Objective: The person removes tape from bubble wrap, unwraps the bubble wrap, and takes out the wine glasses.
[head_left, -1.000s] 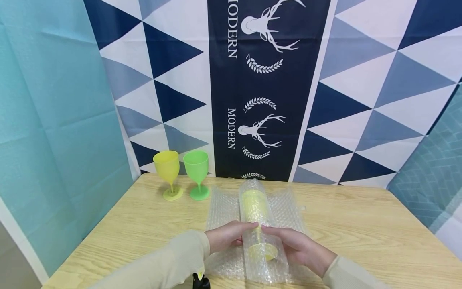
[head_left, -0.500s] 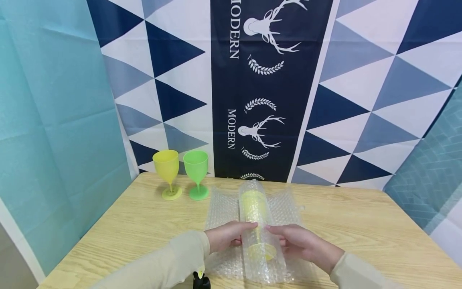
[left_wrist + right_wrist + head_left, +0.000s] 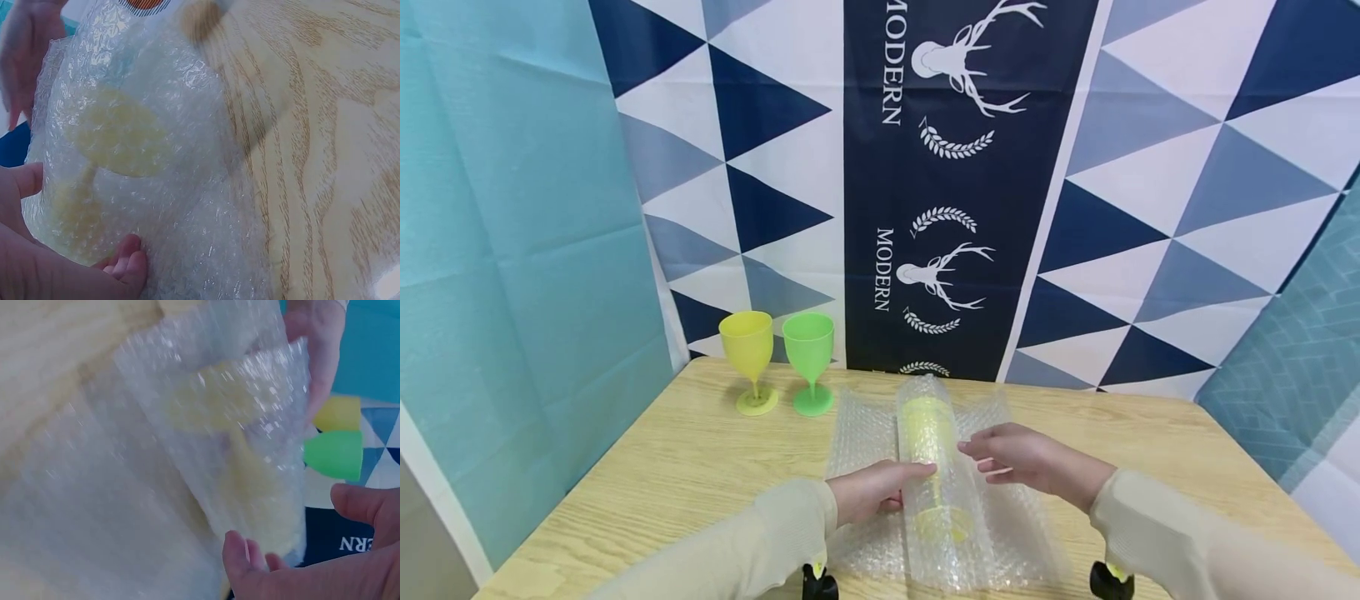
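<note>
A yellow goblet [image 3: 928,427] lies on its side, seen through the bubble wrap [image 3: 1017,533] rolled around it; its bowl points away from me and its foot toward me. My left hand [image 3: 874,492] grips the roll near the stem from the left, thumb on top. In the left wrist view, the left fingertips [image 3: 128,256] press the wrap beside the goblet [image 3: 115,134]. Beside the bowl, just right of the roll, hovers my right hand [image 3: 1030,457], loosely bent and holding nothing. The right wrist view has its thumb [image 3: 359,501] apart from the fingers.
A yellow goblet [image 3: 747,346] and a green goblet [image 3: 809,346] stand upright at the back left of the wooden table [image 3: 700,467]. Loose bubble wrap spreads flat on both sides of the roll. A patterned cloth [image 3: 782,200] hangs behind the table.
My right hand has let go of the roll near the stem and moved up and away beside the bowl. The left hand keeps its hold in the same place.
</note>
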Tool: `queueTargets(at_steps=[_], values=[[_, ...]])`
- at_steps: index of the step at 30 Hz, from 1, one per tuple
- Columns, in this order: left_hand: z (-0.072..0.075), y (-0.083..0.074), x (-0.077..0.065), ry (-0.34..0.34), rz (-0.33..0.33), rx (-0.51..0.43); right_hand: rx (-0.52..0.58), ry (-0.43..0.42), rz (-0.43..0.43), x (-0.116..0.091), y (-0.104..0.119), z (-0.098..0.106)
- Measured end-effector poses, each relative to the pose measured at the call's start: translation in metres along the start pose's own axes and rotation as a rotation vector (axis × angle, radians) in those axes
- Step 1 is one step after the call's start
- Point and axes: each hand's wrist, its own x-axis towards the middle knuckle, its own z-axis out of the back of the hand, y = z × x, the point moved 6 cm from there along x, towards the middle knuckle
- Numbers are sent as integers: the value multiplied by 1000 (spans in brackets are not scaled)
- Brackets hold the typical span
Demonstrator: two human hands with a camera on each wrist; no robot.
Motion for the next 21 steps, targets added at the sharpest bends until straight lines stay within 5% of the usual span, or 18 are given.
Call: queueTargets(at_steps=[21], values=[[3, 1, 1, -8, 28, -24, -757, -285, 353, 55, 79, 1]])
